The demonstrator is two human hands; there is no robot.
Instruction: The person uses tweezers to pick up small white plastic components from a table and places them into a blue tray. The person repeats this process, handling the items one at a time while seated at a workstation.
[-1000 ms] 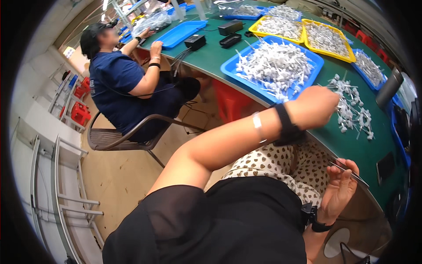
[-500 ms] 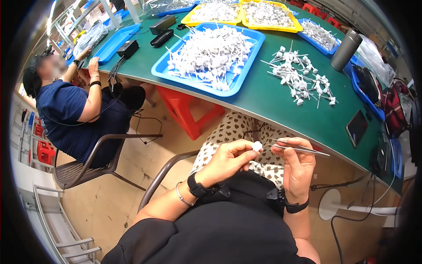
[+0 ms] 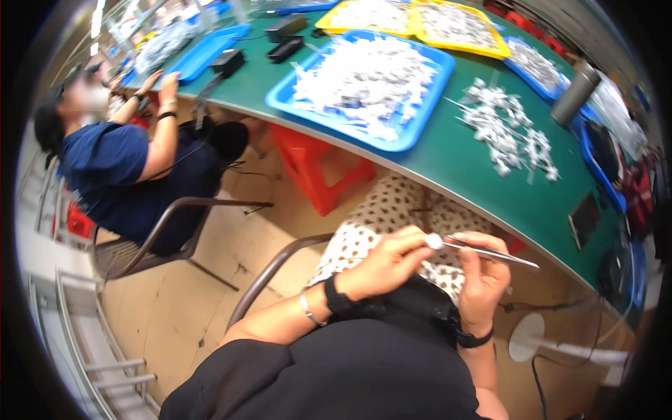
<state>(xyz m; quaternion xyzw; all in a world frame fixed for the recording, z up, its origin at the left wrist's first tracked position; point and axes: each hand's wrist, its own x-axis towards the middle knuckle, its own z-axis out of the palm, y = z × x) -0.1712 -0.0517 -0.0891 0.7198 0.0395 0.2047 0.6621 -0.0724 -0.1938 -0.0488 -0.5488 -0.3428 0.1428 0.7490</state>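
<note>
Above my lap, my left hand (image 3: 393, 262) pinches a small white plastic part (image 3: 434, 241) at its fingertips. My right hand (image 3: 484, 274) is closed around a pair of metal tweezers (image 3: 500, 257), whose tips reach the white part; blur hides whether they grip it. On the green table ahead, a blue tray (image 3: 271, 98) is heaped with white plastic parts (image 3: 371, 80) with thin stems. Right of that tray, a loose pile of similar parts (image 3: 500, 122) lies on the tabletop.
Yellow trays (image 3: 483, 47) of small parts stand at the back of the green table (image 3: 448, 157). A grey bottle (image 3: 577, 94) and a phone (image 3: 584, 220) are at the right. A co-worker (image 3: 115, 154) sits at the left, near a red stool (image 3: 322, 171).
The tweezers' tips have closed together and come up to the white part. The table and trays have shifted rightward in the picture, which is now blurred.
</note>
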